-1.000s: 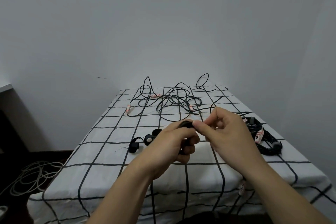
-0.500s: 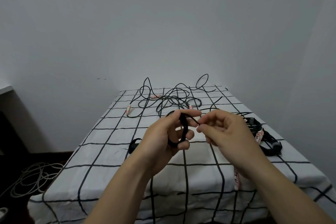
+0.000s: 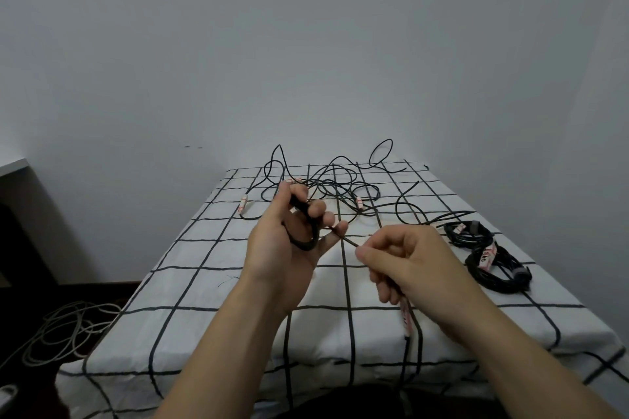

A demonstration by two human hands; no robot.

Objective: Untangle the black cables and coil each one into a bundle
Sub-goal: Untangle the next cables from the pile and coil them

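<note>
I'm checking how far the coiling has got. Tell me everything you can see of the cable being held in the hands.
The held cable is thin, black and rubbery-looking. Several turns form a small loop gripped in the left hand. One strand runs taut from it to the right hand, which pinches it. The tail hangs below that hand, bearing a white-and-red label, in front of the checked cloth.

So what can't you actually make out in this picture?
Head view, tangle: strands overlap, cables uncountable.
Head view, coil in left hand: fingers cover part of it.
Head view, tag on cable in right hand: print too small.
Head view, white cords on floor: cut by left edge.
</note>
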